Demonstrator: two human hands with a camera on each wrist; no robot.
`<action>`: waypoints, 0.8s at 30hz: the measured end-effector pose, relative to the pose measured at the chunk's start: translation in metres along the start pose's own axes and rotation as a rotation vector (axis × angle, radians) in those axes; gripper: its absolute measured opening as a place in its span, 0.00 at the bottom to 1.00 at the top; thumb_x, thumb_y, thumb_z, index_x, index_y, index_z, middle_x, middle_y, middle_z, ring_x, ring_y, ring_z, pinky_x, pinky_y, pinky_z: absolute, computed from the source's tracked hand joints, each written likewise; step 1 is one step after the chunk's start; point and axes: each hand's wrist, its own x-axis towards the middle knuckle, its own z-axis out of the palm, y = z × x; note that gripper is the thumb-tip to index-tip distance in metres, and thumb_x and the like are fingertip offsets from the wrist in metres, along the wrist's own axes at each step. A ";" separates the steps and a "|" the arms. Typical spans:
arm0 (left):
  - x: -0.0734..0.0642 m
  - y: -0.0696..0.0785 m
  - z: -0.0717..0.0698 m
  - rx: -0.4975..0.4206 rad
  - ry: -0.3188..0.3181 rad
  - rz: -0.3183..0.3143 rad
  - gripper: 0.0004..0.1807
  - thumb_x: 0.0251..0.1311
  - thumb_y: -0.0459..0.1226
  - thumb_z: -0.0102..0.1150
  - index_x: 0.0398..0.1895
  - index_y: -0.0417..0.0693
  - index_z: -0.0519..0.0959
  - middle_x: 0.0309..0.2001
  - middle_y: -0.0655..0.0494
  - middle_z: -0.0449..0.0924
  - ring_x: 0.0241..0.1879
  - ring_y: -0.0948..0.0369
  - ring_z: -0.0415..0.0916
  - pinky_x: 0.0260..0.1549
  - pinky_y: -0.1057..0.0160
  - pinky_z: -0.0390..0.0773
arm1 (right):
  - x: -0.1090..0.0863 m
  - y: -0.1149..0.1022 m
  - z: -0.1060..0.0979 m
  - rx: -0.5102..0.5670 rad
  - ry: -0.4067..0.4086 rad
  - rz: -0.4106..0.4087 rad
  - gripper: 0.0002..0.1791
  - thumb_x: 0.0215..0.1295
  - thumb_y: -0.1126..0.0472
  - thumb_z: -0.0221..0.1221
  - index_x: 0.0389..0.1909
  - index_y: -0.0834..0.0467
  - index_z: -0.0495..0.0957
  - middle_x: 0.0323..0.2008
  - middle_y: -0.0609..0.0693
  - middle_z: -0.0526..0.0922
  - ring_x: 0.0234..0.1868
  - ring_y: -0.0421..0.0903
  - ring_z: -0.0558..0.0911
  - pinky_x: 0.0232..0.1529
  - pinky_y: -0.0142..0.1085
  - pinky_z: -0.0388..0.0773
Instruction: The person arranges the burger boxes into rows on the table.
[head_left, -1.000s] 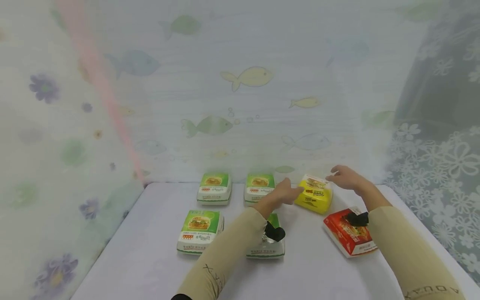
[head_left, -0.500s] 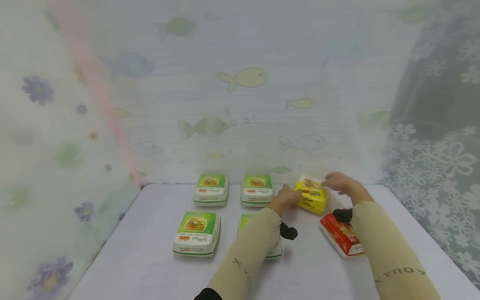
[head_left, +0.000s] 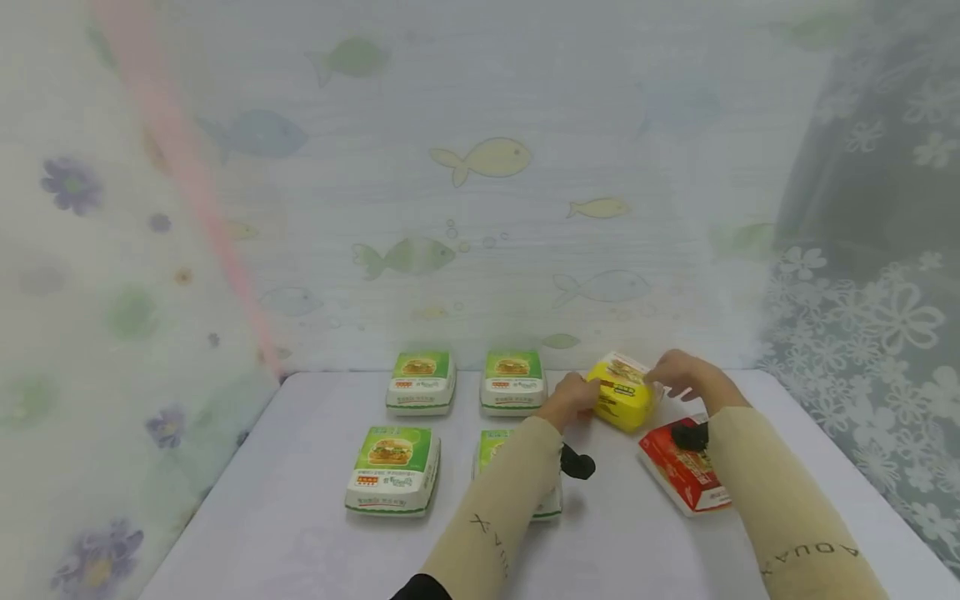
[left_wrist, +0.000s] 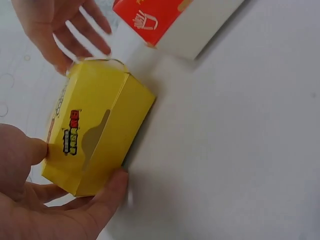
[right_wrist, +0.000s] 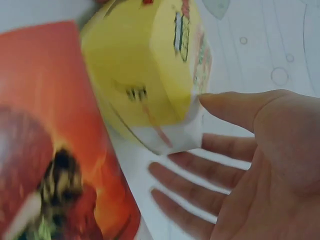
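Note:
A yellow burger box (head_left: 624, 402) with a pale printed top is at the table's back right. My left hand (head_left: 572, 398) grips its left end; in the left wrist view the thumb and fingers of that hand (left_wrist: 60, 212) curl round the yellow carton (left_wrist: 95, 117). At the opposite end is my right hand (head_left: 686, 375). In the right wrist view, this hand (right_wrist: 250, 160) touches the box's edge with the thumb, its fingers spread loosely beside the white end. A red box (head_left: 675, 467) with a food picture lies below the right forearm, which partly covers it.
Several green-and-white burger boxes stand to the left: two at the back (head_left: 422, 383) (head_left: 513, 383), one in front (head_left: 393, 471), and another (head_left: 491, 446) partly behind the left sleeve. A patterned curtain (head_left: 465, 208) hangs behind the white table (head_left: 285, 508).
Both hands have moved in closer to the yellow box, the left now gripping it and the right touching it. The box has turned slightly. The head view has shifted a little.

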 end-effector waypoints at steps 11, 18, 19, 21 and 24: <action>-0.005 0.005 0.001 0.103 0.005 0.005 0.31 0.80 0.51 0.43 0.74 0.39 0.61 0.54 0.43 0.72 0.40 0.53 0.73 0.38 0.59 0.75 | -0.009 0.000 -0.002 -0.025 0.027 0.031 0.34 0.72 0.52 0.58 0.62 0.79 0.64 0.57 0.75 0.72 0.57 0.71 0.76 0.54 0.56 0.80; -0.019 0.003 0.005 0.076 -0.059 -0.014 0.32 0.74 0.55 0.53 0.65 0.36 0.70 0.45 0.46 0.74 0.43 0.51 0.75 0.49 0.54 0.80 | -0.007 -0.001 -0.005 0.005 -0.019 -0.009 0.35 0.76 0.53 0.53 0.67 0.79 0.59 0.63 0.77 0.66 0.64 0.75 0.69 0.58 0.61 0.76; -0.021 0.002 0.006 0.061 -0.067 -0.023 0.31 0.73 0.54 0.55 0.62 0.37 0.72 0.42 0.47 0.74 0.42 0.51 0.75 0.50 0.53 0.80 | -0.007 -0.003 -0.005 0.006 -0.029 -0.015 0.34 0.76 0.54 0.52 0.67 0.79 0.59 0.64 0.77 0.66 0.65 0.75 0.68 0.58 0.61 0.76; -0.022 0.001 0.009 0.038 -0.078 -0.038 0.28 0.71 0.53 0.58 0.58 0.38 0.75 0.40 0.48 0.74 0.40 0.51 0.75 0.50 0.53 0.80 | -0.008 -0.004 -0.004 0.006 -0.042 -0.026 0.33 0.75 0.55 0.53 0.67 0.79 0.60 0.63 0.77 0.67 0.64 0.75 0.69 0.58 0.60 0.76; -0.021 0.000 0.013 0.007 -0.081 -0.057 0.24 0.71 0.51 0.60 0.53 0.38 0.76 0.38 0.48 0.75 0.38 0.51 0.75 0.49 0.53 0.81 | -0.010 -0.004 -0.001 0.000 -0.042 -0.026 0.31 0.75 0.56 0.54 0.65 0.78 0.63 0.61 0.76 0.70 0.62 0.73 0.73 0.56 0.59 0.78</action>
